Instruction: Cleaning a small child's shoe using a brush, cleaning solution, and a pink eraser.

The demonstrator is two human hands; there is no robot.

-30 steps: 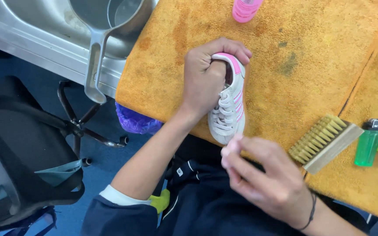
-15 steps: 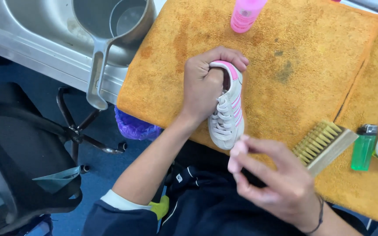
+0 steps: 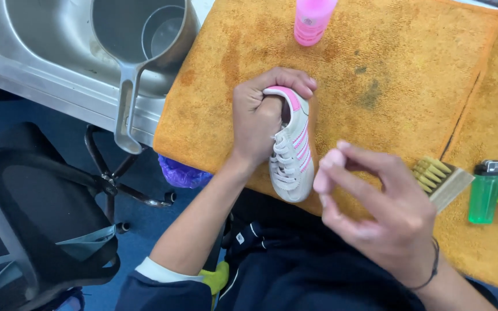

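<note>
Head view, and the biggest thing on show is the orange towel (image 3: 410, 63) filling the frame from twelve round to four o'clock. Up at eleven sits the steel sink (image 3: 36, 63) with a metal saucepan (image 3: 145, 29) in it, handle hanging over the rim. At eight o'clock, a black chair (image 3: 36, 219) on blue floor.

Dead centre is the shoe (image 3: 291, 155): small, white, pink stripes and heel tab, toe pointing to six, lying on the towel's near edge. The left hand (image 3: 256, 124) is clamped on it, fingers tucked into the opening, thumb curled over the heel. The right hand (image 3: 384, 213), at five o'clock, is pinched shut on a small pink eraser (image 3: 325, 171), held just beside the shoe's outer side, at three of the toe; touching or not, I can't tell.

As for progress, I'd judge the cleaning mid-way: the upper looks fairly white, but grey marks may remain and the far side can't be checked.

Smaller items: a brush (image 3: 442, 181) at three, bristles up, half hidden behind the right hand; a green lighter (image 3: 484, 193) beyond it; a pink bottle (image 3: 312, 20) at twelve, its top cut off. A white-and-pink object at the right edge is cropped, and so is a yellow scrap above it.
</note>
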